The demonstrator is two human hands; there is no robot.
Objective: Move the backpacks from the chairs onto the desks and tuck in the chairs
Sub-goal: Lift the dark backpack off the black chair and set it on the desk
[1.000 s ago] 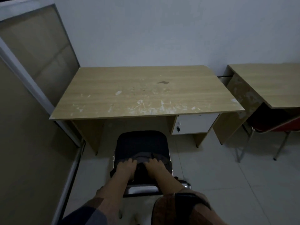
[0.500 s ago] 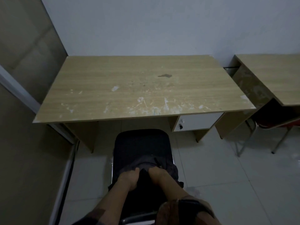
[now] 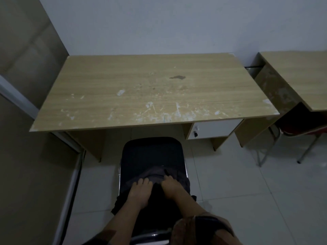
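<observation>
A light wood-grain desk [image 3: 141,89] flecked with white is shown, with a black chair [image 3: 152,152], dark grey backpack [image 3: 155,174], white drawer [image 3: 214,129].

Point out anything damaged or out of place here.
The desk top is scuffed: white scrape marks along its front edge and a dark stain toward the back. The neighbouring desk has a blotchy, worn side panel.
</observation>
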